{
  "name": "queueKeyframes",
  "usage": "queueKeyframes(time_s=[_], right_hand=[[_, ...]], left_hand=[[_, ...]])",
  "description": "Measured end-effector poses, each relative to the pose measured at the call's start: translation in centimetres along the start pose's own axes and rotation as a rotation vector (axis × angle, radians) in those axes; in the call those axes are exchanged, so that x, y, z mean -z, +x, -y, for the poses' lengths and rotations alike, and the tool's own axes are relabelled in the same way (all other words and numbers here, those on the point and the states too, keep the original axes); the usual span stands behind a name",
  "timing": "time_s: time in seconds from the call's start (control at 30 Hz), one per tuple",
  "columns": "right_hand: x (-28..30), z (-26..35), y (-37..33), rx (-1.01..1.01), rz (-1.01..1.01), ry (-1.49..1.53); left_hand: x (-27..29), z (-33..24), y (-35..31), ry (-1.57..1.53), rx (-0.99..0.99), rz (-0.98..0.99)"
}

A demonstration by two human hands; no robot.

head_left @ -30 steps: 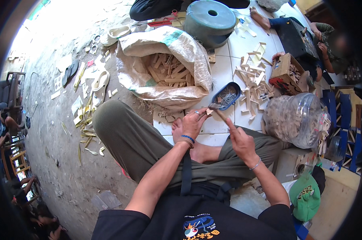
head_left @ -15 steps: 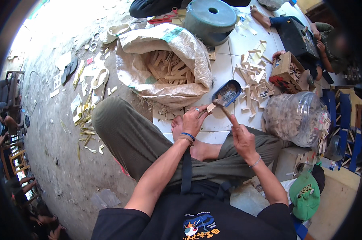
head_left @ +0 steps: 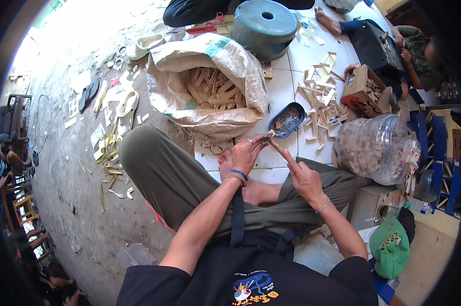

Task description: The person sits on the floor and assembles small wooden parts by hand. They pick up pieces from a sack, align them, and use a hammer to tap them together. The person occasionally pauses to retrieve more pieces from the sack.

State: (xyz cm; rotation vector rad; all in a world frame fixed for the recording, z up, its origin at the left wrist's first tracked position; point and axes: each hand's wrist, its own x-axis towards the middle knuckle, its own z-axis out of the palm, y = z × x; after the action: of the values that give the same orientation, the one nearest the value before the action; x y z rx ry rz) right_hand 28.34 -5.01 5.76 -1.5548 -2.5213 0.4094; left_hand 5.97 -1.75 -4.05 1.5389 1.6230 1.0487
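My right hand (head_left: 307,179) is closed around the wooden handle of a hammer (head_left: 277,147). The hammer's head lies against a small piece of wood (head_left: 272,133), which it partly covers. My left hand (head_left: 245,154) pinches that wood between its fingers, just above my bare foot. Any nail between hammer and wood is too small to make out. Right beyond the hammer head sits a blue oval tray (head_left: 303,113) holding many thin nails.
An open woven sack (head_left: 164,56) of wood strips stands ahead. Joined wood pieces (head_left: 319,109) lie on white tiles, beside a clear plastic jar (head_left: 373,148) and a cardboard box (head_left: 360,89). Behind the sack is a grey-green drum (head_left: 266,38). Another person sits at far right.
My right hand has swung the hammer slightly left and down, so its head now meets the wood piece. My left hand keeps its place and hold.
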Motion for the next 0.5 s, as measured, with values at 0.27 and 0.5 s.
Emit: queueKeyframes(time_s=[0.27, 0.5], right_hand=[[0.11, -0.23, -0.04, -0.002, 0.080, -0.067], [-0.31, -0.48, -0.24, 0.004, -0.154, 0.117]], left_hand=[[0.02, -0.02, 0.24, -0.006, -0.041, -0.020], [-0.01, 0.10, 0.11, -0.047, -0.043, -0.032]])
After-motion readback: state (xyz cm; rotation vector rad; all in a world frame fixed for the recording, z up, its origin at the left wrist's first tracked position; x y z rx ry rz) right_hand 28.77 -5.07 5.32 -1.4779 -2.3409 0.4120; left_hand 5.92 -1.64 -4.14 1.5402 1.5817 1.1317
